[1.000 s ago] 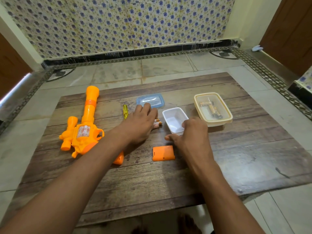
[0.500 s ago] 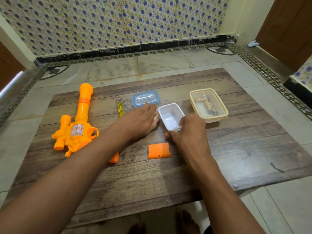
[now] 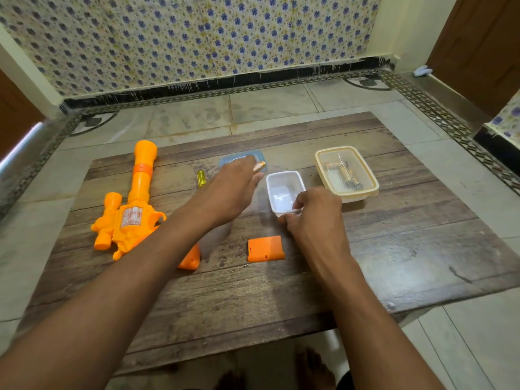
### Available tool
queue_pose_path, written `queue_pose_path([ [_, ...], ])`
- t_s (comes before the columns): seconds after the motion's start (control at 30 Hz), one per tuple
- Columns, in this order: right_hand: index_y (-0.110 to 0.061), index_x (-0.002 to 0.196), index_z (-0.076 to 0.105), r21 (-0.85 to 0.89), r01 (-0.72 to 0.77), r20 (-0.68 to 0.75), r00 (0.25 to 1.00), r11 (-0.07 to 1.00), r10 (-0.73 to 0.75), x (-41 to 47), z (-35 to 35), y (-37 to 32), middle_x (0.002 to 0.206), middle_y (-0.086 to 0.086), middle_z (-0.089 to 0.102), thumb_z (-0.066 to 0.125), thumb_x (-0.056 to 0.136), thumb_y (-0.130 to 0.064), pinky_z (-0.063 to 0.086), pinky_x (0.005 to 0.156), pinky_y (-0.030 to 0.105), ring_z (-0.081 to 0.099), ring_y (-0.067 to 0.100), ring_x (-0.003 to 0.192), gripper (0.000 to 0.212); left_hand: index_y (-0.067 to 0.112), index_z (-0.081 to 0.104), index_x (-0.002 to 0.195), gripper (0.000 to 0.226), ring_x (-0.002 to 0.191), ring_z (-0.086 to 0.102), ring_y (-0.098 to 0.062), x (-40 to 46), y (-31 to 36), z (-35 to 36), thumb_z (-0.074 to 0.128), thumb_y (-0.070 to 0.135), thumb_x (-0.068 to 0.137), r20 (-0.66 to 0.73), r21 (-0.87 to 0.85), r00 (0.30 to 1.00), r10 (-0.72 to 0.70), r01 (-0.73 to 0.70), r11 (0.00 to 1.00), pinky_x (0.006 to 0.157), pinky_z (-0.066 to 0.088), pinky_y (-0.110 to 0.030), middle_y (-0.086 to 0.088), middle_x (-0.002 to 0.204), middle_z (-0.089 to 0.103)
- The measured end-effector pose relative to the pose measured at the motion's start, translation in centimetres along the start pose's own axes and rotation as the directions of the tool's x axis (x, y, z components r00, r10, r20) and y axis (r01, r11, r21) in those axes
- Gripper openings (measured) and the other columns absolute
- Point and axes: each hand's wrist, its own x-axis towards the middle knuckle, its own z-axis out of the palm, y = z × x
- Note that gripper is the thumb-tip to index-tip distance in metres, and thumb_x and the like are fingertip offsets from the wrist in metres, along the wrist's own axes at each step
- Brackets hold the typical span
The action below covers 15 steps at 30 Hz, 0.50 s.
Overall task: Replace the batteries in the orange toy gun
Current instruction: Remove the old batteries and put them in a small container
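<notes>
Above the white tub (image 3: 284, 192), steadied by the right hand (image 3: 315, 218), the left hand (image 3: 233, 190) pinches batteries (image 3: 259, 166) that could slip and roll away.

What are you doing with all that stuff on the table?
Changing a toy's batteries. The left hand holds batteries beside the empty white tub, which the right hand grips. The orange toy gun lies on the table, its cover off.
</notes>
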Motion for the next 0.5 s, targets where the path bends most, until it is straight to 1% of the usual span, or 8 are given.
queue_pose_path([
  [0.1,-0.006,0.099,0.077,0.010,-0.003,-0.009,1.000,1.000,0.003,-0.1,0.0,-0.1,0.104,0.012,0.070,0.081,0.084,-0.016,0.054,0.078,0.030,0.067,0.023,0.093,0.018,0.009,0.057,0.113,0.019,0.090,0.047,-0.019,0.9,1.9,0.2,0.048,0.025,0.107,0.134,0.017,0.984,0.121,-0.124,0.992,0.077,0.040,-0.036,0.000,0.101,0.045],
  [0.17,-0.007,0.096,0.076,0.019,-0.004,-0.014,1.000,1.000,0.005,-0.1,0.0,0.0,0.102,0.011,0.070,0.082,0.084,-0.017,0.054,0.076,0.031,0.066,0.023,0.091,0.018,0.008,0.062,0.112,0.013,0.090,0.052,-0.024,1.7,2.4,0.8,0.056,0.011,0.101,0.215,0.086,0.968,0.132,-0.153,0.984,0.075,0.043,-0.037,-0.002,0.102,0.041],
  [0.2,-0.007,0.096,0.076,0.020,-0.005,-0.012,1.000,1.000,0.006,-0.1,-0.1,0.0,0.102,0.011,0.070,0.082,0.084,-0.017,0.055,0.077,0.031,0.066,0.023,0.091,0.017,0.008,0.062,0.111,0.015,0.089,0.053,-0.026,2.0,2.6,1.2,0.058,0.005,0.097,0.235,0.135,0.964,0.121,-0.155,0.979,0.072,0.042,-0.037,-0.003,0.102,0.040],
  [0.27,-0.007,0.100,0.076,0.029,-0.006,0.000,1.000,1.000,0.006,0.0,-0.3,0.0,0.105,0.010,0.070,0.082,0.085,-0.017,0.052,0.077,0.027,0.066,0.021,0.094,0.019,0.009,0.063,0.110,0.018,0.087,0.051,-0.025,2.2,3.0,1.7,0.061,0.003,0.093,0.229,0.215,0.967,0.115,-0.165,0.963,0.066,0.038,-0.035,-0.004,0.101,0.040],
  [0.33,-0.006,0.105,0.076,0.051,-0.008,0.007,1.000,0.999,0.008,0.0,-0.4,0.2,0.107,0.010,0.071,0.081,0.086,-0.018,0.050,0.079,0.025,0.067,0.021,0.096,0.022,0.010,0.065,0.110,0.018,0.084,0.049,-0.022,2.2,3.5,2.1,0.063,0.003,0.093,0.188,0.246,0.974,0.123,-0.168,0.955,0.065,0.034,-0.033,-0.004,0.099,0.041],
  [0.37,-0.006,0.106,0.076,0.054,-0.008,0.007,1.000,0.998,0.008,0.0,-0.4,0.1,0.108,0.010,0.071,0.081,0.087,-0.018,0.051,0.080,0.025,0.067,0.021,0.097,0.023,0.011,0.067,0.109,0.018,0.085,0.050,-0.022,2.2,3.7,2.2,0.063,0.003,0.093,0.164,0.239,0.978,0.129,-0.166,0.957,0.066,0.034,-0.032,-0.003,0.097,0.042],
  [0.43,-0.006,0.104,0.077,0.054,-0.008,-0.004,1.000,0.998,0.008,0.1,-0.4,0.2,0.108,0.010,0.072,0.081,0.087,-0.017,0.052,0.080,0.026,0.067,0.021,0.097,0.021,0.010,0.072,0.107,0.016,0.089,0.057,-0.025,2.5,3.8,2.2,0.065,0.007,0.094,0.131,0.214,0.983,0.131,-0.157,0.964,0.067,0.040,-0.034,-0.004,0.096,0.049],
  [0.5,-0.006,0.103,0.076,0.063,-0.016,-0.001,1.000,0.998,0.016,0.1,-0.5,0.2,0.106,0.010,0.072,0.081,0.086,-0.016,0.053,0.079,0.026,0.068,0.021,0.095,0.020,0.013,0.074,0.116,0.024,0.100,0.062,-0.030,2.8,3.8,2.1,0.066,0.010,0.094,0.107,0.171,0.991,0.083,-0.100,0.980,0.077,0.050,-0.038,-0.008,0.103,0.060],
])
